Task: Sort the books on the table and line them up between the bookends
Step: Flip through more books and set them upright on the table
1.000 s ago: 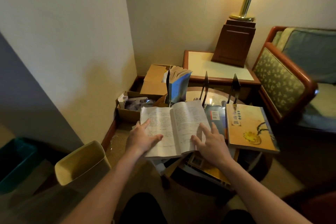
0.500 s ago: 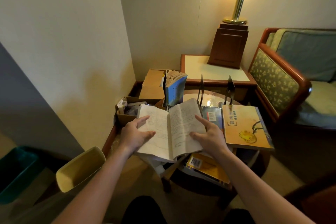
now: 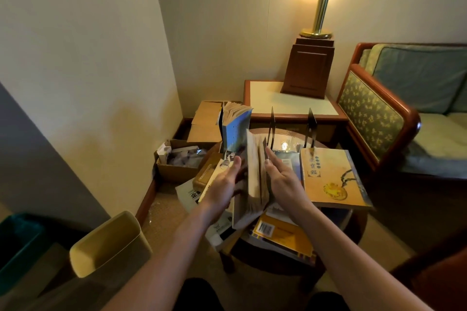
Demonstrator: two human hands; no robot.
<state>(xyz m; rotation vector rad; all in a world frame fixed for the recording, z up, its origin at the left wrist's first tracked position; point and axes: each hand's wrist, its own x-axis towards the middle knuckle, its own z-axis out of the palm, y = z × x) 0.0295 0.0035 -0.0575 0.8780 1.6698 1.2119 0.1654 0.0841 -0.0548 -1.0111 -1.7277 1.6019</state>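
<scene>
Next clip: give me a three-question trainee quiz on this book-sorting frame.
1. True or false: the yellow book stands upright.
2. The book between the left hand and right hand is: A) flat and open; B) on edge, nearly closed; C) flat and shut.
3. Fill in: the upright book behind the left hand is ____ in colour.
Key: 1 false; 2 B; 3 blue.

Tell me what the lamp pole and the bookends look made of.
The lamp pole looks like polished brass or brass-plated metal: golden, with bright streaks of glare. The bookends seem thin sheet metal with a dark finish: slim black upright blades.
</scene>
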